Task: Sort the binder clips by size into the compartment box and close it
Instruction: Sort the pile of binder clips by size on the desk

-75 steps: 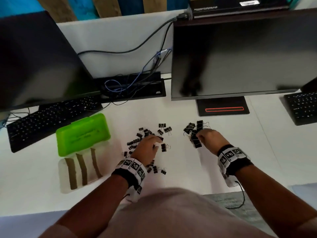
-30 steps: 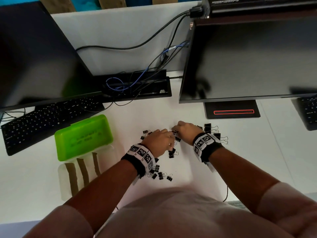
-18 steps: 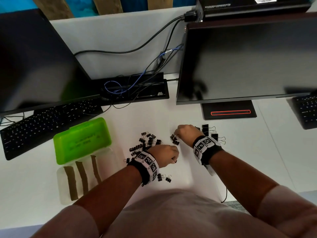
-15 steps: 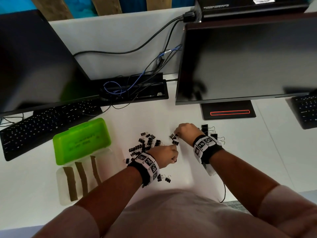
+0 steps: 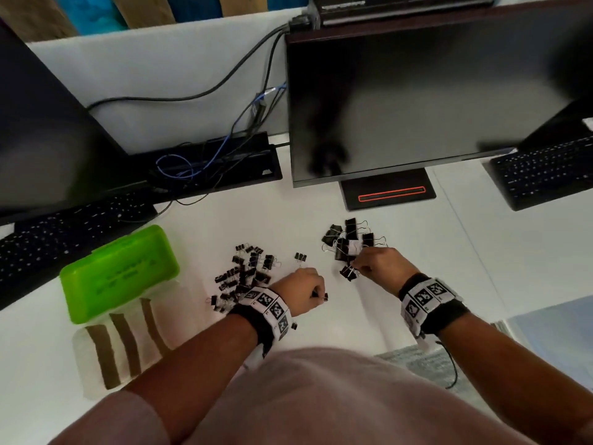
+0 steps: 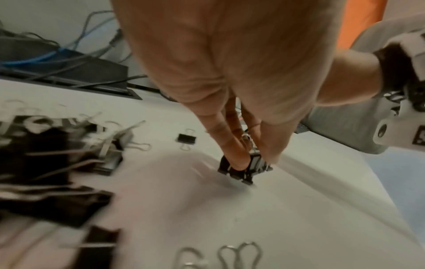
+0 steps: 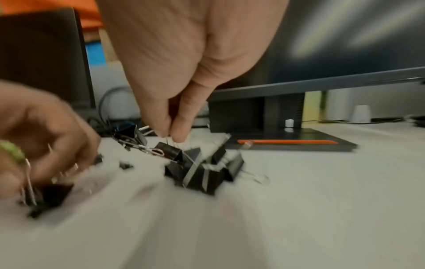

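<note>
The compartment box lies open at the left: green lid point(image 5: 118, 271) flipped back, clear base point(image 5: 83, 374) with brown dividers. Several small black binder clips point(image 5: 247, 274) are heaped just left of my left hand point(image 5: 316, 295), which pinches a few small clips point(image 6: 246, 169) against the desk. One small clip point(image 5: 300, 256) lies alone between the hands. Several larger clips point(image 5: 349, 239) are piled in front of the monitor foot. At that pile's near edge my right hand point(image 5: 357, 268) pinches the wire handles of a larger black clip point(image 7: 170, 151).
A monitor point(image 5: 417, 101) with its black foot point(image 5: 388, 192) stands behind the larger clips. Another monitor point(image 5: 41, 130) and a keyboard point(image 5: 64, 232) are behind the box. A cable tray point(image 5: 218, 165) sits at the back, and a second keyboard point(image 5: 545, 175) at the far right.
My right hand has moved right, from beside the left hand over to the pile of larger clips, carrying a clip. My left hand stays by the small clips, still pinching some.
</note>
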Motion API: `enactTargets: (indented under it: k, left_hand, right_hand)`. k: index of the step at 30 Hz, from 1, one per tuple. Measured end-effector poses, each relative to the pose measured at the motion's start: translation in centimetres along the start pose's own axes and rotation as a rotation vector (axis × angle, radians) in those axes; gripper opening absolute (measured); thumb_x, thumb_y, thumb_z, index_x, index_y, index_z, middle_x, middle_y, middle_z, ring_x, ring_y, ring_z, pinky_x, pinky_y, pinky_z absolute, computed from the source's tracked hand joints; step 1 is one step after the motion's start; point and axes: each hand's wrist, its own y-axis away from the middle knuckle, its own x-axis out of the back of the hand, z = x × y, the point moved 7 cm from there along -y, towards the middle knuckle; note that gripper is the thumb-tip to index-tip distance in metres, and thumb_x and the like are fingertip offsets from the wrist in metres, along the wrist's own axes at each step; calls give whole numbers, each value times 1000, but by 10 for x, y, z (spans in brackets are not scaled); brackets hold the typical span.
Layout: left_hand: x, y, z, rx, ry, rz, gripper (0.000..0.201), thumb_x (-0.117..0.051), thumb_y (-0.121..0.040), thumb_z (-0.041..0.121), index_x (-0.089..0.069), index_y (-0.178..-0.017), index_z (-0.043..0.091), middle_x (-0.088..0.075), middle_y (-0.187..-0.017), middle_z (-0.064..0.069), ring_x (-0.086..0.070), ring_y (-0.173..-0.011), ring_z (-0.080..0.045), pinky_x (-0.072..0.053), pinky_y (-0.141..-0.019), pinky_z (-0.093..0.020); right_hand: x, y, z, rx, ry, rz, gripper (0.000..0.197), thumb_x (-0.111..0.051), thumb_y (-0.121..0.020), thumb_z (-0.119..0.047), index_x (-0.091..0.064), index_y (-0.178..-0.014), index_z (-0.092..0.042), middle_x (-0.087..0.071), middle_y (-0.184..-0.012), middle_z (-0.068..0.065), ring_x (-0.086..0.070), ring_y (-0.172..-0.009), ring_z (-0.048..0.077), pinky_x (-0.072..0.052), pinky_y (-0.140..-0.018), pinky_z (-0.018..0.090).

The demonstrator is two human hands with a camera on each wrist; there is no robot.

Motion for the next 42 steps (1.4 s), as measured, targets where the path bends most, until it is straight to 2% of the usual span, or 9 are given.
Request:
enactTargets:
  k: [4, 7, 12, 17, 24, 29, 34, 39, 42]
  left_hand:
    - [-28, -13, 23, -24, -15, -106, 9, -65, -84, 18, -65, -93, 15, -57, -102, -2, -49, -86, -9, -49, -84, -29]
    - [-34, -23, 33, -28, -28, -73, 15, -66, -83, 22, -61, -97, 23, -60, -103, -1, -54, -92, -14, -48, -87, -34]
    - [-32, -31, 41, 52, 46, 2, 46, -67, -83, 19, -42, -123, 24, -52, -128, -5, -54, -110, -21, -44, -96, -34]
    - [-22, -21, 32, 52, 57, 58, 77, -71, -79, 11, -27, -141, 23, -37, -143, -2, -34, -131, -18, -33, -109, -37]
    - [25, 26, -2, 7, 91, 383, 34, -58, -86, 2, -57, -118, 14, -53, -122, -2, -50, -112, -18, -41, -99, -29]
    - [52, 81, -68, 274, 151, 610, 34, -53, -85, -3, -61, -112, 16, -55, -114, -3, -56, -97, -18, -47, -93, -31]
    - [42, 108, -102, 449, 68, 465, 36, -61, -82, 6, -57, -117, 15, -53, -117, -6, -50, -110, -22, -42, -98, -30]
    - [40, 104, -82, 306, -50, 485, 31, -66, -78, 8, -62, -108, 14, -55, -111, -7, -49, -106, -23, -43, -92, -34]
    - [30, 99, -68, 232, -186, 403, 22, -67, -79, 11, -66, -101, 14, -58, -106, -5, -51, -101, -23, -44, -88, -37]
  right_hand:
    - [-29, 31, 25, -48, 119, -170, 24, -55, -89, -7, -70, -106, -15, -67, -104, 5, -65, -95, 25, -52, -84, 33]
    - [-43, 48, 31, -45, 159, -226, 27, -53, -89, -5, -69, -107, -17, -65, -106, 6, -63, -97, 27, -51, -85, 38]
    - [-45, 48, 32, -57, 83, -138, 36, -54, -80, 8, -71, -102, -15, -64, -107, 7, -64, -94, 31, -54, -81, 39]
    - [-27, 42, 34, -137, -123, 31, 41, -48, -72, 9, -70, -101, -10, -64, -106, 6, -64, -97, 24, -49, -88, 25]
    - [-25, 13, -9, 3, -87, 82, 21, -56, -85, -10, -69, -101, -14, -66, -103, 4, -61, -98, 24, -53, -81, 32]
    - [-52, -28, -66, 107, -85, -46, 27, -49, -88, -13, -68, -108, -18, -65, -107, 4, -60, -102, 23, -51, -88, 34]
    - [-75, -64, -117, 192, -47, -170, 32, -46, -92, -16, -60, -120, -17, -60, -119, 5, -58, -108, 25, -49, -90, 38]
    - [-90, -79, -135, 278, 165, -255, 46, -48, -92, -16, -41, -138, -16, -43, -142, 6, -48, -123, 29, -46, -95, 43]
    - [-94, -82, -132, 295, 302, -301, 43, -42, -95, -15, -40, -138, -18, -48, -139, 6, -50, -120, 29, -48, -93, 44]
